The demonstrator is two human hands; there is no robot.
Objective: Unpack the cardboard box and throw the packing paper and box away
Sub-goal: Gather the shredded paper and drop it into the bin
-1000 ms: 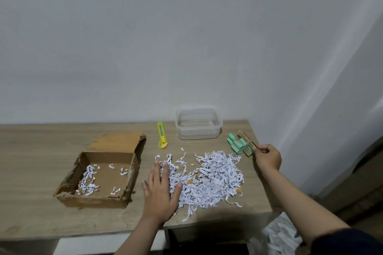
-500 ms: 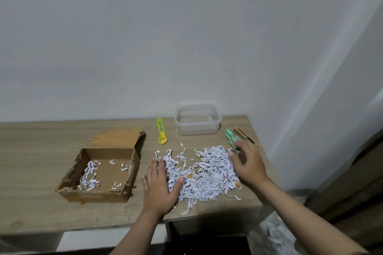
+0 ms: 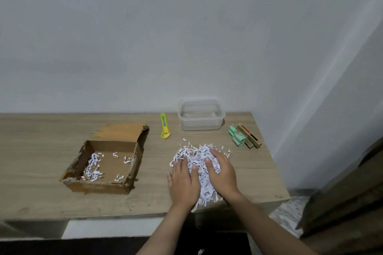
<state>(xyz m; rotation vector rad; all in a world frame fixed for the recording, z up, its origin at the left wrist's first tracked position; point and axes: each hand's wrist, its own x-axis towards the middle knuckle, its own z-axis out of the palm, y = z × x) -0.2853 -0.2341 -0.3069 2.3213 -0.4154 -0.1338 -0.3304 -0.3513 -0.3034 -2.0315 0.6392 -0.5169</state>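
Shredded paper [image 3: 200, 163] now bunched between cupped left hand [image 3: 183, 182] and right hand [image 3: 222, 174], both hands loosely spread.

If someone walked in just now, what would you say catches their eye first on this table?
Probably the heap of white shredded paper near the table's front right edge, with the left hand and right hand pressed in on either side of it. To its left sits the torn cardboard box, open, with a few shreds inside. Behind the heap lies a yellow-green utility knife.
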